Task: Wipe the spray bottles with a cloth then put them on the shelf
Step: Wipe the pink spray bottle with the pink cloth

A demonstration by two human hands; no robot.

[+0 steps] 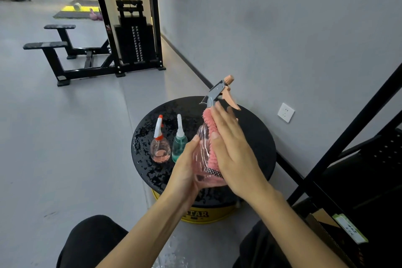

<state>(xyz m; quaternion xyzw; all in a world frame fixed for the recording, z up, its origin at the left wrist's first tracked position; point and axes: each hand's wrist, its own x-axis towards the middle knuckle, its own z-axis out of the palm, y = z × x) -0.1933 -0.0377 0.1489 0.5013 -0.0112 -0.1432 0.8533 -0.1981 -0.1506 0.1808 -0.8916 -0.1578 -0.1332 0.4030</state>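
Note:
A clear pink spray bottle (pixel 201 150) with a grey and peach trigger head is held tilted above the round black stool (pixel 256 137). My left hand (pixel 185 172) grips its base from below. My right hand (pixel 232 148) presses a fuzzy pink cloth (pixel 212 137) flat against the bottle's side, fingers straight. A small round pink bottle (pixel 160 147) with a white and red trigger stands on the wet stool top. Beside it stands a teal bottle (pixel 179 143) with a white nozzle.
A black metal shelf frame (pixel 352 143) rises at the right, with a cardboard box (pixel 335 233) at its foot. A wall socket (pixel 286 112) sits on the grey wall. A black cable machine (pixel 130 35) stands behind on the gym floor.

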